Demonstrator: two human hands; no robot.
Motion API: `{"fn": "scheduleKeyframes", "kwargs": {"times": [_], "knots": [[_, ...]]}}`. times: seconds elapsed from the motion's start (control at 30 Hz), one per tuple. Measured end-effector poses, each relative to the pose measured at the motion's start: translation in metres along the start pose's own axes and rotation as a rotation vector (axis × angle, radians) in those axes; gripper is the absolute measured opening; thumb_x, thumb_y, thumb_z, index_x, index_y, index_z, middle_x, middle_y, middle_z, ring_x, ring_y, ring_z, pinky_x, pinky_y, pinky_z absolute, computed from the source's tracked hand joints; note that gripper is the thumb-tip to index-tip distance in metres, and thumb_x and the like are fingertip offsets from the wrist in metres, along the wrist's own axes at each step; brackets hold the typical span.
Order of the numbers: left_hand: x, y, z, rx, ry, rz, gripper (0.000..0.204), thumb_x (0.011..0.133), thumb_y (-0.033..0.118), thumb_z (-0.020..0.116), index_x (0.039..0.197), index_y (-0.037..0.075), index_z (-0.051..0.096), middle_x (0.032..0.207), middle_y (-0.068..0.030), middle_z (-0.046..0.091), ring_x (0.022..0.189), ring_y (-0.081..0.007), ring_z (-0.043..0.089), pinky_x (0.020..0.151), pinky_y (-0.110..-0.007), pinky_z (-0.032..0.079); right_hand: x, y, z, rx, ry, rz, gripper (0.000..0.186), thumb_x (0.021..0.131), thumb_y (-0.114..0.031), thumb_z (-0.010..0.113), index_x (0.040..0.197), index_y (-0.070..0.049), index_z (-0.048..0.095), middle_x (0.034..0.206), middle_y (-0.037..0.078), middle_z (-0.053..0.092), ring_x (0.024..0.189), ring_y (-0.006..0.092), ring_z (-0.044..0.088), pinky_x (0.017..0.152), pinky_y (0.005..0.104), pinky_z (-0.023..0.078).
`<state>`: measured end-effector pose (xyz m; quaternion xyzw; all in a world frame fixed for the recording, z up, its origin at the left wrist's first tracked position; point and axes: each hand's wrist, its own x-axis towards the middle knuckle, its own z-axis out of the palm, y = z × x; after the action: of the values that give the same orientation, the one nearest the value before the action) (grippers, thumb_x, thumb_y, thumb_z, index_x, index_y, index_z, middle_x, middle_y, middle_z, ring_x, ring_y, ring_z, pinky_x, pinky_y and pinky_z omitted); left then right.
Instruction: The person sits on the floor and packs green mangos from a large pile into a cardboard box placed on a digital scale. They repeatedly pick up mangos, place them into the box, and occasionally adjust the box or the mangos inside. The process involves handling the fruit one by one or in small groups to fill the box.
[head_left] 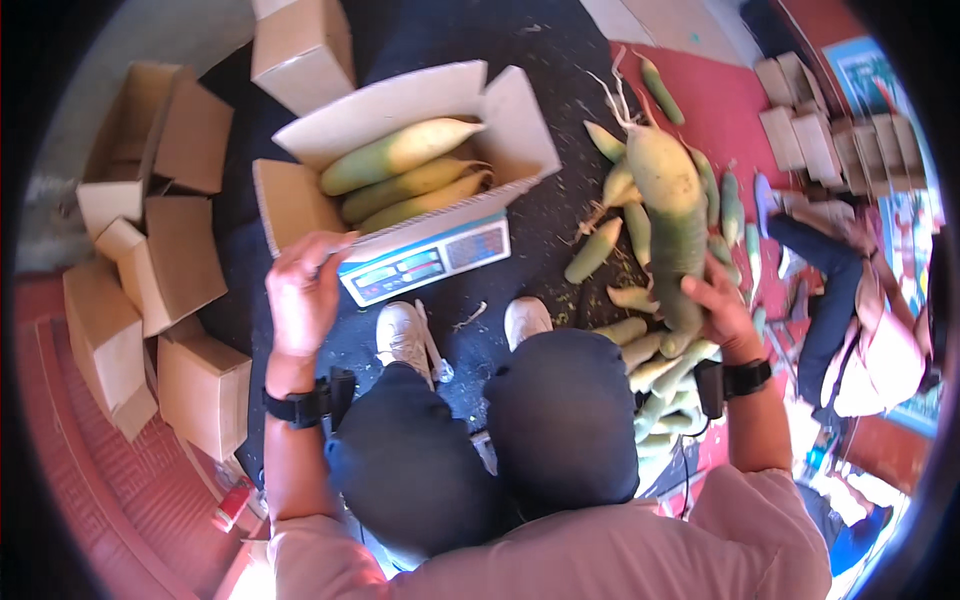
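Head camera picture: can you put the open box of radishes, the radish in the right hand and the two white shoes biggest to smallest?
1. Open box
2. Radish in the right hand, perhaps enlarged by nearness
3. Left shoe and right shoe: both partly hidden, so unranked

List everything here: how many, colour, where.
Open carton: one, brown and whitish, left of middle
Radishes inside: three visible, green and yellowish, in the carton
Scale: one, white and blue, under the carton
Held radish: one, yellowish and green, right of middle
Loose radishes: many, green and white, right of middle
Other cartons: several, brown, left and top
Small boxes: several, brown, upper right
Other person: one, pink top, right side
Wristbands: two, black, wrists
Shoes: two, white, below the scale
Knees: two, dark-trousered, lower middle
Left grip: one, bare, at the carton's near edge
Right grip: one, bare, around the held radish
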<state>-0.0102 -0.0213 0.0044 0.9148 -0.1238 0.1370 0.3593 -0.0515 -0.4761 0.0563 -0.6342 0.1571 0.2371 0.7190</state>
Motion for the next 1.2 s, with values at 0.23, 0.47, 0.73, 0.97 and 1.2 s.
{"fn": "scheduleKeyframes", "kwargs": {"times": [0.23,0.47,0.73,0.97,1.2], "knots": [[-0.004,0.003,-0.009,-0.008,0.031,0.073,0.029,0.069,-0.006,0.069,0.094,0.009,0.073,0.081,-0.0067,0.059,0.073,-0.0225,0.059,0.066,-0.031,0.048,0.092,-0.127,0.126,-1.119,-0.363,-0.555,0.063,0.079,-0.022,0.073,0.128,0.002,0.042,0.112,0.016,0.059,0.105,0.0249,0.058,0.089,0.0351,0.044],[-0.003,-0.005,-0.007,-0.034,0.055,0.071,0.026,0.067,-0.003,0.068,0.089,0.009,0.071,0.079,-0.0052,0.057,0.074,-0.0235,0.06,0.065,-0.034,0.05,0.214,-0.081,0.217,-1.685,-0.689,-0.211,0.066,0.08,-0.033,0.069,0.131,-0.005,0.036,0.12,0.022,0.052,0.112,0.0345,0.052,0.094,0.0386,0.041],[-0.003,-0.009,-0.005,-0.024,0.033,0.059,0.027,0.067,-0.005,0.069,0.091,0.009,0.073,0.08,-0.006,0.06,0.073,-0.0225,0.06,0.066,-0.032,0.049,0.247,-0.035,0.225,-1.894,-0.906,-0.243,0.056,0.086,-0.013,0.061,0.136,-0.006,0.035,0.127,0.022,0.049,0.113,0.0381,0.051,0.094,0.0413,0.044],[-0.002,-0.004,-0.011,0.049,0.005,0.092,0.026,0.072,-0.003,0.063,0.094,0.009,0.069,0.087,-0.0066,0.06,0.081,-0.0265,0.062,0.071,-0.036,0.052,0.184,-0.11,0.181,-1.266,-0.464,-0.73,0.034,0.093,-0.011,0.054,0.126,-0.002,0.049,0.112,0.009,0.06,0.102,0.0185,0.059,0.089,0.0325,0.047],[-0.035,0.019,-0.082,0.086,0.064,-0.022,0.034,0.076,0.001,0.067,0.11,0.007,0.065,0.108,-0.0124,0.063,0.098,-0.0303,0.062,0.085,-0.035,0.049,0.054,-0.019,0.042,-1.152,0.094,-0.635,0.021,0.09,-0.008,0.056,0.109,0.002,0.059,0.096,0.011,0.066,0.089,0.0165,0.064,0.08,0.0283,0.05]]}}
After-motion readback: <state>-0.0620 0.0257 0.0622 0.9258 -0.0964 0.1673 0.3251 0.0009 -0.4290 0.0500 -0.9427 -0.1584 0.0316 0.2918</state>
